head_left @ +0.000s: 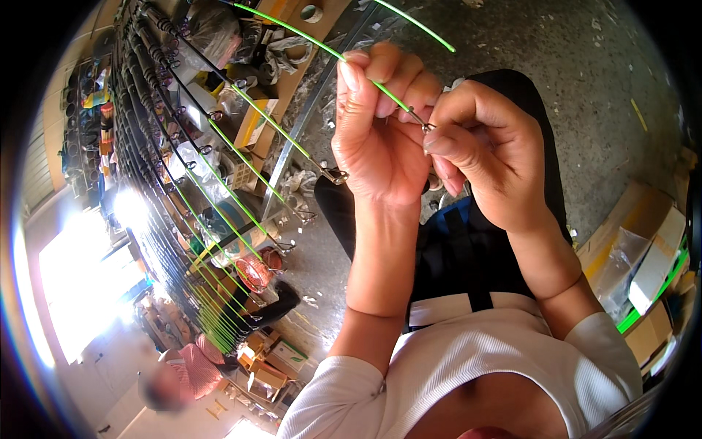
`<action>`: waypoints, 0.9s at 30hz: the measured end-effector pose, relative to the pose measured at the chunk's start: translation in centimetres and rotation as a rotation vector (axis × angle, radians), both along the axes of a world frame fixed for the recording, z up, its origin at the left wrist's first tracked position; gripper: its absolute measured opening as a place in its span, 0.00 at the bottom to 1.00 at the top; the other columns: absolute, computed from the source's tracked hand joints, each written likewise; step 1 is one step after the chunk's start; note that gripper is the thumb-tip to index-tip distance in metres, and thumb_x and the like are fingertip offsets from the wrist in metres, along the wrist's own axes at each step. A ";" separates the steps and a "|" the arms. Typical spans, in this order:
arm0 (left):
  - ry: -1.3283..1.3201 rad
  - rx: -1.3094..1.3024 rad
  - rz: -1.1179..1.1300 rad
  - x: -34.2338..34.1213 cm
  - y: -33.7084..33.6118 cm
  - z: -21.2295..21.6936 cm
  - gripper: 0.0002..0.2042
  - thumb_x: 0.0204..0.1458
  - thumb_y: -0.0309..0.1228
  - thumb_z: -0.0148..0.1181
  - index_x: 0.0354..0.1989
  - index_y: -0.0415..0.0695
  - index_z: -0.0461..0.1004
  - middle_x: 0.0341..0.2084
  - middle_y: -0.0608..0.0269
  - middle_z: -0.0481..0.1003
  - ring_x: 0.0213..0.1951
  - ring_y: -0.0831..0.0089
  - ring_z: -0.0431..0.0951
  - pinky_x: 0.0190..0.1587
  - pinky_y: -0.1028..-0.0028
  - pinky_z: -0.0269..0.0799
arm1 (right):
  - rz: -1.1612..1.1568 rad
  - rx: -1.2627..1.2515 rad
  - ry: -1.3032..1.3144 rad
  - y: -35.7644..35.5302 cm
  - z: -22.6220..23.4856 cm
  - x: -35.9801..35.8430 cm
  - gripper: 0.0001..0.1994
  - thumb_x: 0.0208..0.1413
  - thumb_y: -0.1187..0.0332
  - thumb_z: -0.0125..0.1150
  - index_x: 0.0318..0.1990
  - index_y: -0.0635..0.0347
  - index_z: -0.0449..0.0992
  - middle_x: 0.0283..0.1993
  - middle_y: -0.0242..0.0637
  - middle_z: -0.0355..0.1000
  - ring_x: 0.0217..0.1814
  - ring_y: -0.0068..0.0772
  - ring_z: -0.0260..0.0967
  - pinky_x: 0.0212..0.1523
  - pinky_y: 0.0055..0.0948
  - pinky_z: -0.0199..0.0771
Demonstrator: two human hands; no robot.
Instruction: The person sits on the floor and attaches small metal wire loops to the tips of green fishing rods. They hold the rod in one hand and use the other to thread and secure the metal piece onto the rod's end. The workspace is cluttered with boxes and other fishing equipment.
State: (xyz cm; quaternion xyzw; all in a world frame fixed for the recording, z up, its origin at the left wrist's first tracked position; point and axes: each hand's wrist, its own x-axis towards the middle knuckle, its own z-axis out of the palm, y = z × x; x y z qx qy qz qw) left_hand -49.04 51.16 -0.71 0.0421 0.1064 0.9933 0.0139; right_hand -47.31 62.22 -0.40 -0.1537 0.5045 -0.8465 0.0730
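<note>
A thin green fishing rod (308, 35) slants down from the upper left to the space between my hands. My left hand (374, 139) has the rod's end section between its thumb and fingers, palm turned toward me. At the dark tip sits a small metal line guide (426, 127), pinched by the thumb and forefinger of my right hand (491, 146). My fingers hide part of the guide and whether it is fixed to the rod. A second green rod tip (428, 34) sticks out above my hands, touched by neither.
Many green-tipped fishing rods (281, 132) with ring guides hang in a row at my left. Beyond them, a person in a pink top (196, 369) is at the lower left. Cardboard boxes (635, 212) stand at the right, and clutter lies on a shelf (307, 69) at the upper left.
</note>
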 end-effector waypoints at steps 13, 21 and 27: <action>-0.266 0.108 -0.009 1.5 -0.5 -1.4 0.29 0.59 0.51 0.39 0.56 0.36 0.64 0.49 0.54 0.70 0.52 0.63 0.68 0.56 0.65 0.65 | -0.238 0.514 0.338 0.4 -2.2 0.0 0.09 0.44 0.76 0.64 0.35 0.60 0.74 0.27 0.34 0.68 0.26 0.25 0.68 0.26 0.20 0.67; -0.248 -0.122 -0.012 3.0 0.0 -3.1 0.25 0.62 0.44 0.35 0.58 0.37 0.60 0.54 0.53 0.66 0.57 0.61 0.63 0.61 0.64 0.57 | -0.239 0.803 0.465 0.4 -2.3 0.8 0.10 0.43 0.77 0.63 0.36 0.60 0.76 0.32 0.36 0.68 0.33 0.36 0.71 0.32 0.29 0.73; -0.256 -0.007 -0.034 3.2 0.9 -2.6 0.20 0.62 0.42 0.38 0.50 0.38 0.68 0.46 0.57 0.71 0.51 0.65 0.69 0.56 0.68 0.65 | -0.292 0.573 0.511 0.7 -2.4 0.3 0.08 0.39 0.79 0.66 0.31 0.62 0.79 0.32 0.33 0.69 0.32 0.26 0.70 0.29 0.24 0.72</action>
